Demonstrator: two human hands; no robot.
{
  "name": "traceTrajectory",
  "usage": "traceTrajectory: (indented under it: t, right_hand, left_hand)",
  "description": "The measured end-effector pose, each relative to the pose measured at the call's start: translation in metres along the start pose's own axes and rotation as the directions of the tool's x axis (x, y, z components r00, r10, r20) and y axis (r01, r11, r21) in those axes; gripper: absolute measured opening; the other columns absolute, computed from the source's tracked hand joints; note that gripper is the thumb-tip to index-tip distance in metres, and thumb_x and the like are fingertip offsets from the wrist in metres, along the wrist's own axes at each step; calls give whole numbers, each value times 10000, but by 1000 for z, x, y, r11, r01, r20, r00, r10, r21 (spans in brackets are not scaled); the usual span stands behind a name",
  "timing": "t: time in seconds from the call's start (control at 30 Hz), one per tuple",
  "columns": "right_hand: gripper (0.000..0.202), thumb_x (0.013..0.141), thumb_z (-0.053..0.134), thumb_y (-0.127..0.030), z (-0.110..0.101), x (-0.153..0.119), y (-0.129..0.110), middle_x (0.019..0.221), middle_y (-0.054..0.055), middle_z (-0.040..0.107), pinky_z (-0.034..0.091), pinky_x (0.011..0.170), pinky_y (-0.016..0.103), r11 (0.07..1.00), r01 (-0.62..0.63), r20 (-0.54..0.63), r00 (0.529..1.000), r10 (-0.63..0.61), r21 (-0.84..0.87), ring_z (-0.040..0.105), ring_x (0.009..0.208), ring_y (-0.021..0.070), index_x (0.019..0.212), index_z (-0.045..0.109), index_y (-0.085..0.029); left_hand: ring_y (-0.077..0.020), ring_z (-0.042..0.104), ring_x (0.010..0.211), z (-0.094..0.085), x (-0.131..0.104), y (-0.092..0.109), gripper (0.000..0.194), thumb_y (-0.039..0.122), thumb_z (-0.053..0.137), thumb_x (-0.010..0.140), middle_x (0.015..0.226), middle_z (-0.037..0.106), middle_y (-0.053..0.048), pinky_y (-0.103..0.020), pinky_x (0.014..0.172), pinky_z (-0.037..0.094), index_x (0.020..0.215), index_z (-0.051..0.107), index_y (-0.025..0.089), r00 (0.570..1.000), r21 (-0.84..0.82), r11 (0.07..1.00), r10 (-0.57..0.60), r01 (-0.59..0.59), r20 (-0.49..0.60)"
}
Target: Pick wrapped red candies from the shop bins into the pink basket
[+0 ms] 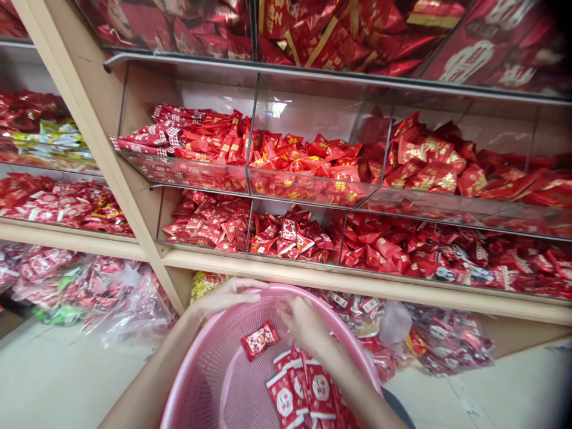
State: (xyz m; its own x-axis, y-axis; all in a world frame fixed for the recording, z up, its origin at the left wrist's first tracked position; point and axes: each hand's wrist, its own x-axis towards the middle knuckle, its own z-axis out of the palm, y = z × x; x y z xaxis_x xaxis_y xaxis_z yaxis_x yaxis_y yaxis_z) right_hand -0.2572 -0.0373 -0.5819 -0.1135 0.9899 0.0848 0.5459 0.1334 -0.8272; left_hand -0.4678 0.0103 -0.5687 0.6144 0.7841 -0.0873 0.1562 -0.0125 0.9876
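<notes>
Left hand (235,295) on basket (194,360), far rim; right hand (304,319) curled inside. Both grips unclear. Mesh (245,393) bare toward left edge; packets (306,387) red, white-printed.

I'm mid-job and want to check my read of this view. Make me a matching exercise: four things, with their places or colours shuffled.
Things
1. left hand
2. basket
3. lone packet
4. yellow packaging

Places and colours
A. Pink, pierced with many small holes
B. Below the wooden shelf board
C. At the rim of item 2
D. Red and white, lying inside item 2, apart from the packet pile

Right pairs: 1-C, 2-A, 3-D, 4-B
</notes>
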Motion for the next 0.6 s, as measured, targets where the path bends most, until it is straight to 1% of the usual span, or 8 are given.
traceTrajectory:
  t: [0.07, 0.17, 0.23, 0.27, 0.33, 0.4, 0.53, 0.6]
  right_hand:
    - [121, 778, 524, -239, -26, 13, -14, 590, 9, 615, 325, 450, 223, 992, 73, -27, 997, -76, -104, 525, 440, 129, 807, 637, -206]
    - [154, 808, 486, -253, -64, 37, -30, 628, 21, 646, 370, 540, 238, 964, 182, -184, 959, -218, -194, 577, 551, 153, 790, 629, -199]
    - [150, 808, 480, -226, -80, 53, -34, 680, 24, 665, 379, 585, 240, 945, 194, -274, 924, -266, -264, 596, 613, 158, 823, 626, -195]
    - [149, 806, 480, -208, -84, 60, -35, 705, 24, 668, 379, 598, 239, 934, 189, -300, 911, -282, -303, 599, 638, 158, 842, 624, -194]
    - [148, 801, 483, -174, -87, 72, -34, 741, 23, 661, 374, 615, 234, 905, 178, -312, 898, -309, -385, 598, 683, 156, 852, 621, -192]
    - [140, 807, 486, -162, -84, 80, -35, 786, 31, 642, 369, 632, 229, 867, 177, -288, 896, -338, -466, 591, 729, 153, 854, 615, -189]
    - [147, 844, 479, -192, -72, 85, -40, 937, 46, 587, 358, 636, 230, 778, 205, -220, 889, -402, -594, 573, 773, 144, 947, 585, -200]
    - [129, 857, 478, -212, -66, 85, -43, 949, 40, 563, 352, 615, 228, 759, 211, -204, 888, -412, -616, 565, 764, 138, 950, 567, -206]
  left_hand:
    - [-216, 469, 1184, -1, 3, -4, 478, 295, 660, 748, 1284, 552, -24, -361, 1012, 320, 1211, 542, 283, 1000, -45, 999, 13, -12, 23]
    - [-229, 399, 1256, -2, 5, -6, 551, 285, 665, 746, 1370, 465, -26, -396, 1052, 276, 1264, 481, 310, 999, -54, 998, 29, -27, 20]
    - [-235, 383, 1270, -2, 6, -6, 552, 296, 657, 754, 1391, 436, -35, -402, 1060, 270, 1274, 471, 306, 999, -48, 998, 30, -30, 13]
    - [-236, 379, 1274, -2, 6, -6, 547, 302, 652, 758, 1394, 433, -40, -402, 1063, 267, 1275, 472, 301, 999, -45, 998, 32, -32, 12]
    - [-234, 375, 1279, -1, 7, -6, 538, 308, 650, 760, 1390, 437, -47, -402, 1072, 258, 1270, 481, 293, 999, -40, 998, 38, -37, 16]
    - [-232, 376, 1280, -1, 8, -5, 527, 306, 656, 755, 1386, 443, -46, -402, 1079, 247, 1257, 497, 289, 999, -43, 998, 38, -37, 25]
    - [-241, 405, 1259, -1, 8, -4, 509, 304, 675, 735, 1370, 464, -36, -422, 1075, 254, 1224, 532, 294, 1000, -58, 998, 9, -7, 21]
    - [-246, 415, 1250, -1, 7, -4, 506, 302, 679, 730, 1359, 478, -37, -428, 1068, 261, 1217, 539, 299, 1000, -58, 998, 0, 0, 10]
